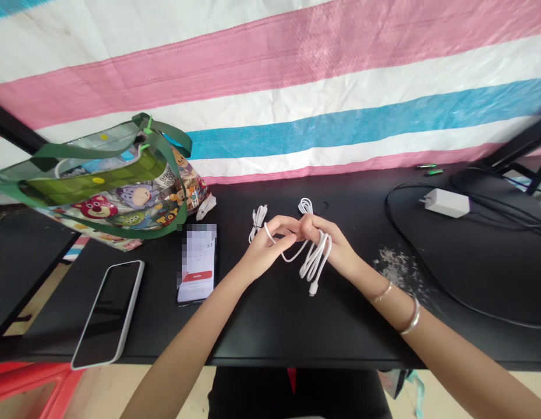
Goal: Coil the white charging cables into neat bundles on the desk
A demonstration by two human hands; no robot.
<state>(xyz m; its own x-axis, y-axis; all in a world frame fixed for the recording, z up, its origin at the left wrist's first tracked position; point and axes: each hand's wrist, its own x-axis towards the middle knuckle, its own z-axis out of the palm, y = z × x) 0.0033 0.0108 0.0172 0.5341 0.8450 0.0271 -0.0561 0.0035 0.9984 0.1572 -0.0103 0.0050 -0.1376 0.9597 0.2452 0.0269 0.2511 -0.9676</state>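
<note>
A white charging cable (pixel 314 259) is gathered in long loops that hang from my right hand (pixel 326 231), whose thumb and fingers are closed on it. Its plug end (pixel 313 288) dangles below the loops, and more coils show beyond the fingers. My left hand (pixel 272 240) pinches toward the right one, fingertips meeting it; one strand runs over the left hand and sags between the two. Just behind the left hand lies a second white cable (pixel 258 219), bundled on the black table (pixel 270 326).
At left are a lit phone (pixel 198 265), a dark-screened phone (pixel 109 314) in a pale case and a cartoon-print bag (pixel 134 189) with green handles. To the right lie a white power adapter (pixel 447 202), black cords (pixel 421 265) and pale crumbs (pixel 396 266).
</note>
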